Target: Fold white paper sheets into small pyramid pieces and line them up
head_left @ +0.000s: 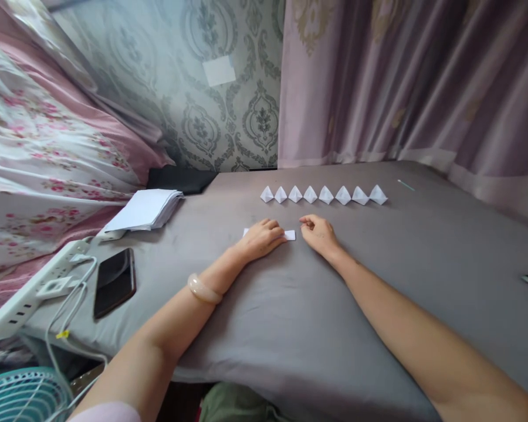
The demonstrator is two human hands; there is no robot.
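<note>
My left hand (264,237) lies over a folded strip of white paper (290,235), its fingers stretched across and pressing it to the grey bed-like surface (255,328). Most of the strip is hidden beneath that hand; its two ends show. Just to the right, apart from the paper, my right hand (320,234) rests with its fingers curled in and nothing visible in them. Beyond both hands stands a row of several small pointed white folded-paper pieces (310,194).
At the left are a stack of white paper (143,210), a black flat item (182,179), a phone (115,282) and a power strip (35,293) with white cables. A turquoise fan (22,392) is below. A thin stick (406,184) lies far right.
</note>
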